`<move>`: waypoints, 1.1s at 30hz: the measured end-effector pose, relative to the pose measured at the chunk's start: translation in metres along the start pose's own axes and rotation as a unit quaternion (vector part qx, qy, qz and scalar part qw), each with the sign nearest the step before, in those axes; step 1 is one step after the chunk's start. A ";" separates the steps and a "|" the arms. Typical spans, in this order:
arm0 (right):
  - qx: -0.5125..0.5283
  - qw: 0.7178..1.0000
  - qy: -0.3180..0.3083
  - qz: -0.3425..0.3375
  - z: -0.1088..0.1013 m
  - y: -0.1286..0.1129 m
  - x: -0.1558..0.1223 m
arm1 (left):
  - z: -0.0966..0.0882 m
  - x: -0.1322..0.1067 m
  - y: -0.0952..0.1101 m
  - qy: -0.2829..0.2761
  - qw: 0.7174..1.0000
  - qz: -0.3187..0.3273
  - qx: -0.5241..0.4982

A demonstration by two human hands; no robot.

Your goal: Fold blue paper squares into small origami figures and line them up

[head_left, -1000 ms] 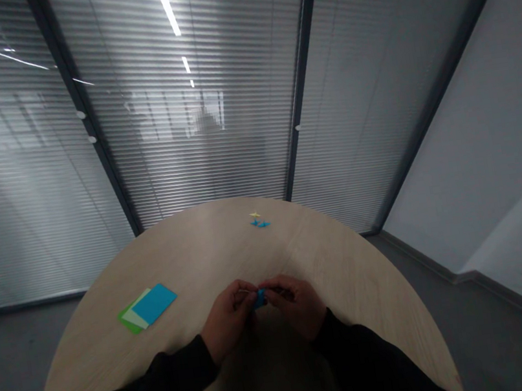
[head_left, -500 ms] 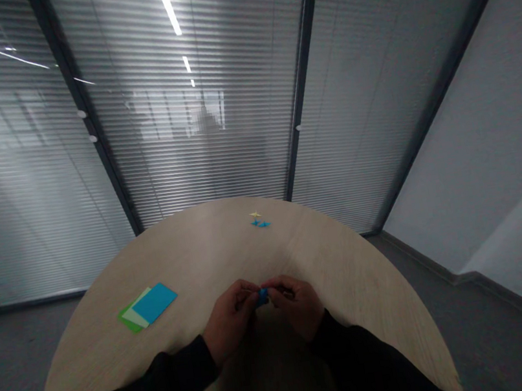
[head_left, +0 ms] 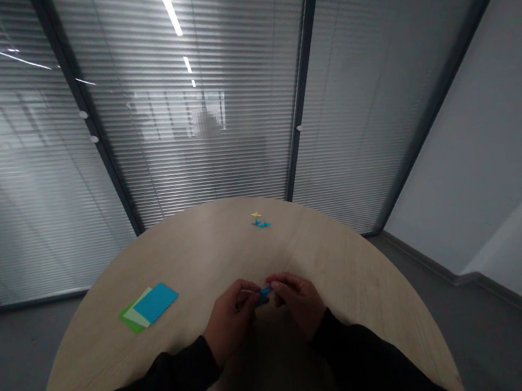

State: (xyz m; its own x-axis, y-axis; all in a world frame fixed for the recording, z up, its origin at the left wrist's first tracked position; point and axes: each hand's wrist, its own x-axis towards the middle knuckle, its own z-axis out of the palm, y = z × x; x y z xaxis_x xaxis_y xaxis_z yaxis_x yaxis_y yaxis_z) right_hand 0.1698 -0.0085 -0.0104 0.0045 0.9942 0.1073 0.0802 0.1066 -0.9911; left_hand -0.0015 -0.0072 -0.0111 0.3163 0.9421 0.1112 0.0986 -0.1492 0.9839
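The left hand (head_left: 231, 321) and right hand (head_left: 299, 304) are closed, pinching a small piece of folded blue paper (head_left: 265, 295) between them over the near part of the round wooden table (head_left: 228, 239). Left of them on the table lies a stack of blue and green cards (head_left: 149, 307); near its far edge sit tiny blue and yellow paper figures (head_left: 259, 220).

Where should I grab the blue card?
Pinch the blue card at its right end, coming from the right. It lies flat on top, and that end seems to stick out past the pale card and green card beneath, so it should lift away alone.
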 end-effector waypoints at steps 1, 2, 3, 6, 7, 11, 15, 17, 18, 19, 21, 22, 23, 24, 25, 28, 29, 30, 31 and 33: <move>-0.001 1.000 -0.008 0.004 0.000 0.000 0.000 | 0.000 0.000 0.000 0.002 1.000 0.005 0.007; -0.010 1.000 -0.018 0.007 0.001 -0.001 -0.001 | 0.000 -0.001 0.001 0.004 1.000 0.008 0.014; -0.027 0.999 -0.027 0.007 0.001 -0.001 -0.002 | -0.001 -0.001 0.001 0.005 1.000 0.010 0.023; -0.087 0.996 -0.037 -0.010 0.001 -0.003 -0.004 | -0.001 -0.001 0.003 0.009 0.999 0.014 0.046; -0.093 0.995 -0.037 -0.016 0.001 -0.004 -0.004 | -0.001 -0.001 0.004 0.008 0.999 0.018 0.051; -0.085 0.995 -0.042 -0.019 -0.001 -0.006 -0.004 | -0.001 -0.002 0.005 0.005 0.998 0.024 0.055; -0.098 0.994 -0.036 -0.033 -0.002 -0.006 -0.004 | -0.002 -0.002 0.005 -0.021 0.999 0.026 0.032; -0.101 0.994 -0.032 -0.035 -0.002 -0.005 -0.004 | -0.003 -0.001 0.005 -0.034 0.999 0.033 0.016; -0.098 0.994 -0.033 -0.033 -0.002 -0.005 -0.004 | -0.003 -0.001 0.006 -0.037 0.999 0.034 0.011; -0.093 0.995 -0.034 -0.029 -0.002 -0.005 -0.004 | -0.004 -0.001 0.006 -0.037 0.999 0.031 0.006; -0.084 0.996 -0.035 -0.019 -0.003 -0.005 -0.004 | -0.004 -0.001 0.007 -0.036 0.999 0.018 -0.001; -0.080 0.996 -0.036 -0.014 -0.003 -0.005 -0.004 | -0.004 -0.001 0.007 -0.036 0.999 0.008 -0.003; -0.075 0.996 -0.037 -0.011 -0.003 -0.005 -0.004 | -0.004 0.000 0.007 -0.038 0.999 -0.002 -0.007; -0.070 0.997 -0.038 -0.010 -0.003 -0.005 -0.003 | -0.005 0.000 0.007 -0.043 0.999 -0.010 -0.013; -0.065 0.997 -0.039 -0.009 -0.003 -0.005 -0.003 | -0.005 0.000 0.007 -0.049 0.998 -0.018 -0.020; -0.056 0.998 -0.037 -0.011 -0.003 -0.004 -0.003 | -0.005 0.002 0.006 -0.060 0.997 -0.030 -0.031; -0.060 0.997 -0.035 -0.015 -0.002 -0.004 -0.003 | -0.005 0.002 0.006 -0.059 0.997 -0.030 -0.029; -0.067 0.997 -0.035 -0.019 -0.002 -0.003 -0.003 | -0.005 0.002 0.006 -0.057 0.998 -0.030 -0.025; -0.075 0.996 -0.035 -0.023 -0.002 -0.003 -0.003 | -0.005 0.002 0.006 -0.055 0.998 -0.029 -0.020; -0.092 0.995 -0.035 -0.029 -0.001 -0.003 -0.004 | -0.005 0.002 0.006 -0.057 0.998 -0.025 -0.018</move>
State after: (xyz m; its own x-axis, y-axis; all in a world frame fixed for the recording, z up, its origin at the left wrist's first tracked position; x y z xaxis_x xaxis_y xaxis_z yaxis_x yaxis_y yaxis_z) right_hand 0.1708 -0.0128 -0.0075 -0.0748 0.9857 0.1512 0.2589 0.1656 -0.9516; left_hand -0.0056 -0.0049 -0.0045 0.4180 0.9072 0.0478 0.0840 -0.0909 0.9923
